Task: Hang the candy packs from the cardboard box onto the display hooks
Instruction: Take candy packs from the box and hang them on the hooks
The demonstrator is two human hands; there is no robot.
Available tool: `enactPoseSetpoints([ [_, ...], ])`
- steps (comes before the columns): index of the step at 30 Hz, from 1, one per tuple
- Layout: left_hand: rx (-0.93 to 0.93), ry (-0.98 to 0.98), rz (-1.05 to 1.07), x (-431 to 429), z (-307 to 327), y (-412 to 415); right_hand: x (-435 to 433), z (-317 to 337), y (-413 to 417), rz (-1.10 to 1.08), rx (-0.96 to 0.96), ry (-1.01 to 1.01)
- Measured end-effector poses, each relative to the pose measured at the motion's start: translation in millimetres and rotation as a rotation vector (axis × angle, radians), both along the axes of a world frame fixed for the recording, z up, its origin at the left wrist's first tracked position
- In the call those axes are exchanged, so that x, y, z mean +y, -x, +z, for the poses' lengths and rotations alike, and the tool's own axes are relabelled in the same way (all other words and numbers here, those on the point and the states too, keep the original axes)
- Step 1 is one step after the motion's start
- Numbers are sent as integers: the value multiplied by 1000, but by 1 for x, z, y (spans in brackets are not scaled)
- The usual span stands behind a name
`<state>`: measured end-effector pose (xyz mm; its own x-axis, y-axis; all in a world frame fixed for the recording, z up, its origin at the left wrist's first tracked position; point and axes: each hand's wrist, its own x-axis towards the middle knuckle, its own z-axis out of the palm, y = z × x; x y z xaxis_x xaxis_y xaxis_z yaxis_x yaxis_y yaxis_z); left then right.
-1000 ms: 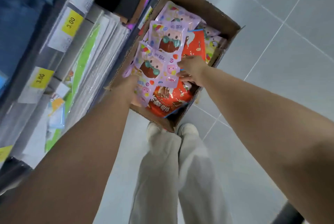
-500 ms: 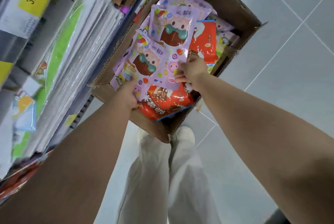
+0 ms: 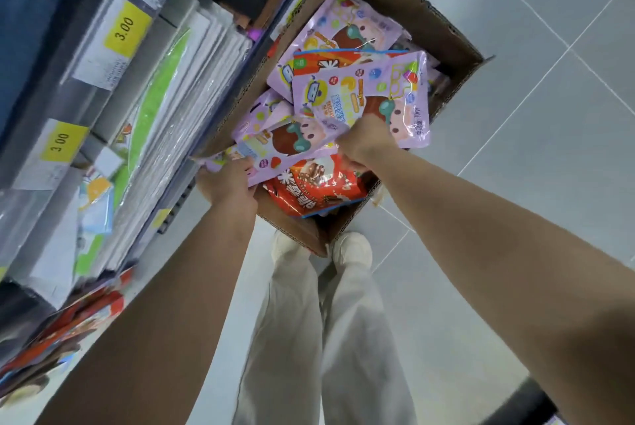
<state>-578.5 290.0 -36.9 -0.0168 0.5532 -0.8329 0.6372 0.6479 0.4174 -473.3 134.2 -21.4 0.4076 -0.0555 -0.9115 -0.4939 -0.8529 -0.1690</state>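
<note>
An open cardboard box (image 3: pixel 409 2) sits on the floor against the shelving, filled with purple and red candy packs. My left hand (image 3: pixel 229 180) grips the lower end of a purple pack (image 3: pixel 281 146) at the box's near left side. My right hand (image 3: pixel 364 141) holds the bottom edge of another purple pack (image 3: pixel 360 95), turned sideways over the pile. A red pack (image 3: pixel 316 187) lies under both hands near the front of the box. More purple packs (image 3: pixel 347 26) lie toward the far end. No display hooks are in view.
Shelving on the left carries wrapped flat goods (image 3: pixel 161 122) and yellow 3.00 price tags (image 3: pixel 125 29). Red packs (image 3: pixel 79 318) sit on a lower shelf at the left. My legs in pale trousers (image 3: pixel 309 338) and white shoes stand just before the box. Grey tiled floor (image 3: pixel 515 150) spreads right.
My right hand has rotated the upper purple pack sideways and shifted it right. My left hand has closed on the lower purple pack and drawn it toward the box's near left corner.
</note>
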Motion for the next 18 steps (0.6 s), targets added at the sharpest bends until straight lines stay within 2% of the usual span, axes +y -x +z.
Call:
enactPoseSetpoints([
  [2,34,-186,32,9,6,3,4,11,-15,318,-274,88],
  [5,94,-263,-60,19,10,3,9,6,-39,557,-515,119],
  [7,135,-286,-138,18,11,2,14,-6,-54,670,-502,77],
  [10,154,-346,-198,17,8,1,28,-28,-66,795,-381,54],
  [14,145,-445,-164,20,5,0,43,-54,-67,789,-244,118],
  [18,268,-551,-341,28,11,8,44,-49,-58,984,-463,228],
])
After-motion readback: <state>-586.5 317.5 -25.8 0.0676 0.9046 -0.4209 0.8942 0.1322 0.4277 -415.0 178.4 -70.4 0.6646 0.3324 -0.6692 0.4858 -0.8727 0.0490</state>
